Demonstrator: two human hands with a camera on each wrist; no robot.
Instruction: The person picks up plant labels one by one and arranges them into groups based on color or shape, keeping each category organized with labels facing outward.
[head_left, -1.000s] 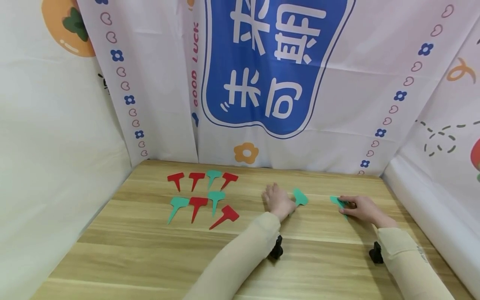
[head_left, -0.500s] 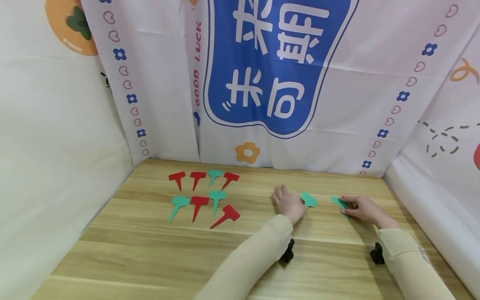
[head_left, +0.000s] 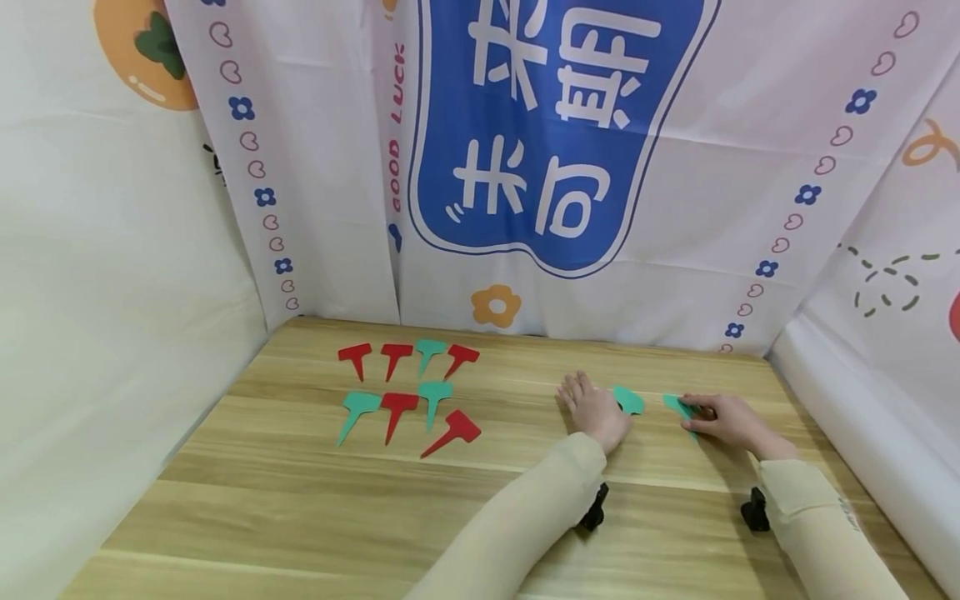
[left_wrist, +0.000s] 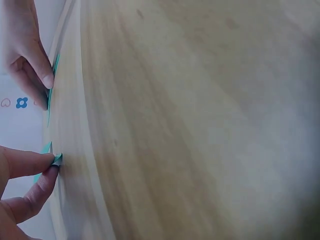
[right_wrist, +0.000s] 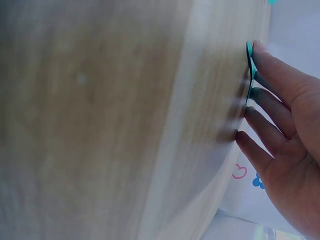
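Note:
My left hand [head_left: 600, 412] pinches a teal-green T-shaped plant label [head_left: 630, 400] by its narrow stem, between thumb and finger, as the left wrist view shows. The label's broad head sticks out to the right of the hand. Just to the right, my right hand [head_left: 723, 419] holds a second teal-green plant label [head_left: 673, 403] with its thumb and fingertips, low over the table. In the right wrist view this label [right_wrist: 250, 65] is seen nearly edge-on, and the lower fingertips reach the tabletop. The fingers cover part of both labels.
On the left of the wooden table [head_left: 262, 500] lie two rows of plant labels, among them a red label [head_left: 398, 404] and a green label [head_left: 360, 403]. A printed cloth [head_left: 337, 208] hangs behind the table, with white cloth at both sides.
My left hand has slid to the right with its green label, closer to the right hand. The right hand stays in place on its label. The head view has shifted slightly.

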